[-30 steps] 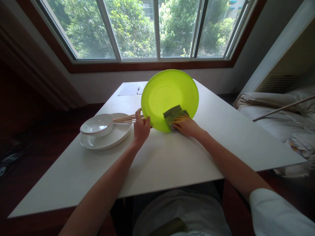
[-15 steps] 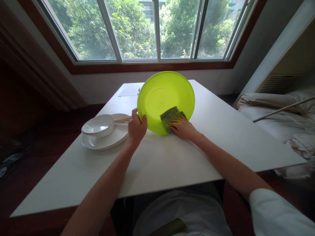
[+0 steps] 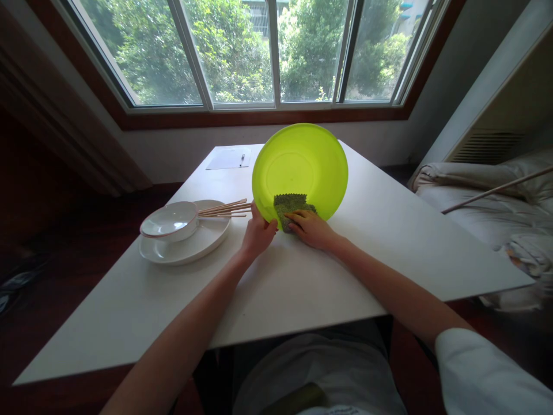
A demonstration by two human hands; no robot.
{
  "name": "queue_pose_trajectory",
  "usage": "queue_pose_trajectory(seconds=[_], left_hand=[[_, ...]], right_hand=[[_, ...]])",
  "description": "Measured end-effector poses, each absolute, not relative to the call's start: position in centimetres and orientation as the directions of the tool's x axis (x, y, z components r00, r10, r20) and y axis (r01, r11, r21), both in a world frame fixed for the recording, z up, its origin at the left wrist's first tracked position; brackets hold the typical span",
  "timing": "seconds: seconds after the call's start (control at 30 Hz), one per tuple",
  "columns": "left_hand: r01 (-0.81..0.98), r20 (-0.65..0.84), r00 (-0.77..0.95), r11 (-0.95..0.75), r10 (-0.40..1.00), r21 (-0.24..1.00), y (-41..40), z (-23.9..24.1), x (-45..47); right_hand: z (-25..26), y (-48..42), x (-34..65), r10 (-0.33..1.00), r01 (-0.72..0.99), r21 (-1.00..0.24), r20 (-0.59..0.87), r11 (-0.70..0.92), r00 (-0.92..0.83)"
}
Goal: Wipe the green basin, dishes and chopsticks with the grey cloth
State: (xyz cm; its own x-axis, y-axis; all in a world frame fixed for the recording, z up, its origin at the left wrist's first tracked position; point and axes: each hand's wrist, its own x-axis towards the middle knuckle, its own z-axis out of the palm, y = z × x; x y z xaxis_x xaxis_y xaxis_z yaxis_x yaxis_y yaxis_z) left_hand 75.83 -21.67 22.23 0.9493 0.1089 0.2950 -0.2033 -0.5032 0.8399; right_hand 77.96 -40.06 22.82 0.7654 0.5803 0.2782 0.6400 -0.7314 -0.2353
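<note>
A lime-green plastic basin is tilted up over the table, its inside facing me. My left hand grips its lower left rim, thumb in front and the other fingers mostly hidden behind. My right hand presses a dark green cloth with zigzag edges against the lower inside of the basin. The fingers of that hand are bent over the cloth. Left of my left hand, a white bowl sits on a white oval plate, and several wooden chopsticks stick out to the right of the bowl.
Everything stands on a white table. A sheet of paper with a pen lies at its far left. Beyond the table is a window. At the right are covered furnishings with a thin rod across them.
The basin has turned and shifted slightly right. My left hand has moved right and down along with the rim. The cloth and my right hand have slid a little left, and the pen now shows fully.
</note>
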Motion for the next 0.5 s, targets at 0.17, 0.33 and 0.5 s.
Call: queue_pose_trajectory(seconds=[0.17, 0.33, 0.5], left_hand=[[-0.216, 0.299, 0.945, -0.437, 0.129, 0.873, -21.8, 22.3, 75.8], [-0.216, 0.313, 0.938, -0.457, 0.149, 0.863, -22.0, 22.5, 75.8], [-0.2, 0.306, 0.94, -0.48, 0.154, 0.854, -21.6, 22.5, 76.0]], right_hand=[[22.8, -39.6, 78.1, 0.563, 0.633, -0.329, 0.292, -0.7, 0.774], [23.1, -40.1, 78.3, 0.564, 0.614, -0.263, 0.245, -0.744, 0.789], [23.7, -41.6, 78.8, 0.574, 0.595, -0.054, 0.208, -0.802, 0.792]])
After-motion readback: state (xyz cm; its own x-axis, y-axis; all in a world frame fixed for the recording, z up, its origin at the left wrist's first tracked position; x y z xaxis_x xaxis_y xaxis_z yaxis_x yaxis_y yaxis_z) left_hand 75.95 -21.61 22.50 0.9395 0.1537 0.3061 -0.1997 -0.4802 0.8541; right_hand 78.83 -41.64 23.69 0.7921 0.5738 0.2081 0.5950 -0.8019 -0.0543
